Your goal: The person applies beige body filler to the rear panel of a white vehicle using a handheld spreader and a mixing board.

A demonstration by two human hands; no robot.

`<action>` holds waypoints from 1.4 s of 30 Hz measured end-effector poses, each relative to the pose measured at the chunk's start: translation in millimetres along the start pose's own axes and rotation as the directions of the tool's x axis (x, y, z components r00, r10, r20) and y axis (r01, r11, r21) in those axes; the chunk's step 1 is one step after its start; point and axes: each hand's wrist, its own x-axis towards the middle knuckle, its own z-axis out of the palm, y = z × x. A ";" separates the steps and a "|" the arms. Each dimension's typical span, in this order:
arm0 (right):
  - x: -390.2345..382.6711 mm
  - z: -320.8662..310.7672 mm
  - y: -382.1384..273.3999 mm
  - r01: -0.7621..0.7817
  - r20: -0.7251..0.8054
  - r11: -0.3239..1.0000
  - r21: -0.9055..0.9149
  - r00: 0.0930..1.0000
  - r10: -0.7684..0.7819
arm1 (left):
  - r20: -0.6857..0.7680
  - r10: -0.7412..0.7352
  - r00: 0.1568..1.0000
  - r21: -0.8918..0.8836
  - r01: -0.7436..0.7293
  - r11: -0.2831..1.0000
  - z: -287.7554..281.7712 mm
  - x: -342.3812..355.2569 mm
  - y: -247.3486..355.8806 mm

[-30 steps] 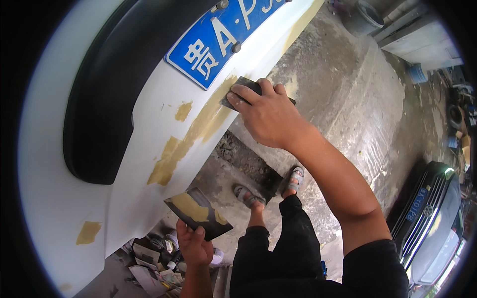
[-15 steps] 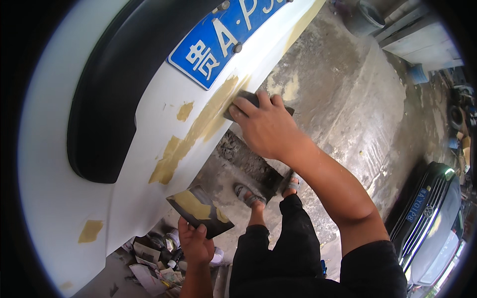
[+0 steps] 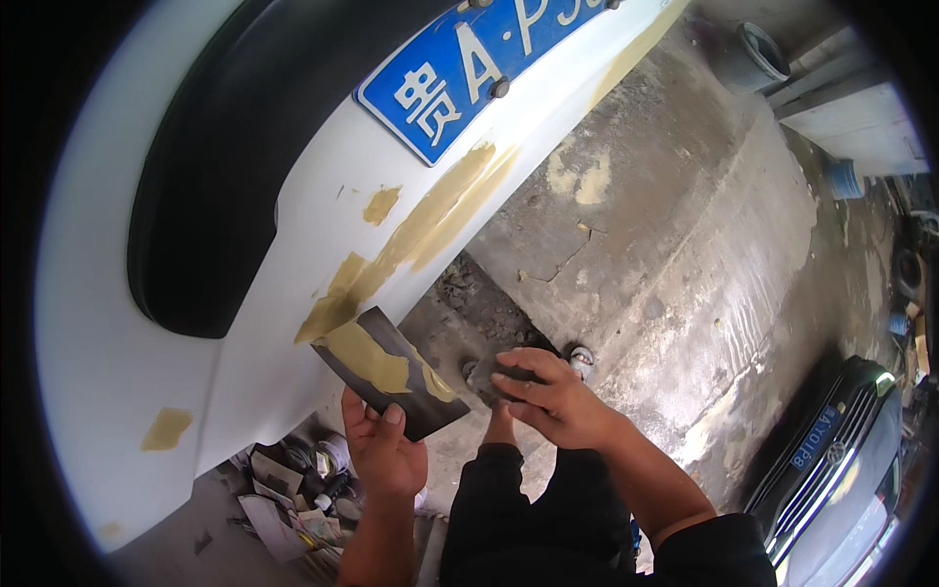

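Note:
My left hand (image 3: 386, 455) grips the lower edge of a flat dark board (image 3: 427, 419), thumb on top. Tan filler putty (image 3: 367, 360) is smeared across the board, with a second streak along its right side. In my right hand (image 3: 562, 401) is a dark, flat putty spreader (image 3: 499, 377), its edge close to the board's right side; I cannot tell whether they touch. Left of both hands is the white car's rear body panel (image 3: 293, 259). A long putty strip (image 3: 425, 210) runs along its lower edge, with smaller patches (image 3: 168, 428) elsewhere.
A blue licence plate (image 3: 445, 93) and black trim (image 3: 201, 196) are on the panel. Below it lies a pile of cans and papers (image 3: 284, 499). A dark hole (image 3: 479, 289) breaks the stained concrete floor (image 3: 675, 215). Another car (image 3: 831, 470) stands at right; a bucket (image 3: 763, 54) is at the back.
My right hand has drawn the spreader away from the panel, down toward the board. The left hand's board has tilted slightly and risen a little. The view has shifted slightly.

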 end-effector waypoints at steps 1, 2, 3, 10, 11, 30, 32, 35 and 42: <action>-2.6 -4.1 3.1 -0.043 -0.041 0.999 0.029 0.998 0.044 | 0.008 0.047 0.999 0.034 -0.047 0.998 0.9 -1.2 -3.2; -3.9 -7.2 6.0 -0.085 -0.078 0.995 0.060 0.993 0.090 | 0.001 0.078 0.997 0.067 -0.078 0.995 0.3 -1.7 -7.7; -3.4 -9.4 8.4 -0.093 -0.174 0.994 0.048 0.980 0.100 | -0.007 0.109 0.994 0.100 -0.108 0.989 -1.4 -1.7 -13.5; 22.0 -43.9 -17.2 0.112 -0.057 0.933 -0.341 0.989 -0.139 | -0.056 0.274 0.960 0.144 -0.264 0.954 19.5 -9.5 -61.4; 21.9 -41.7 -13.5 0.135 -0.060 0.915 -0.381 0.984 -0.170 | -0.066 0.287 0.956 0.156 -0.275 0.949 23.4 -8.4 -68.4; 94.1 32.9 74.1 0.275 -0.246 0.695 -0.664 0.798 -0.550 | 0.194 0.822 0.536 0.045 -0.842 0.538 -146.6 88.5 -64.8; 103.3 44.3 77.2 0.264 -0.252 0.656 -0.707 0.773 -0.583 | 0.228 0.818 0.529 0.022 -0.842 0.538 -148.7 93.2 -60.8; 108.6 54.8 75.8 0.243 -0.269 0.629 -0.739 0.749 -0.606 | 0.295 0.806 0.513 0.098 -0.855 0.509 -162.3 105.2 -65.6; 107.4 71.0 59.6 0.201 -0.285 0.633 -0.748 0.764 -0.579 | 0.261 0.803 0.535 0.031 -0.836 0.547 -156.9 104.4 -71.1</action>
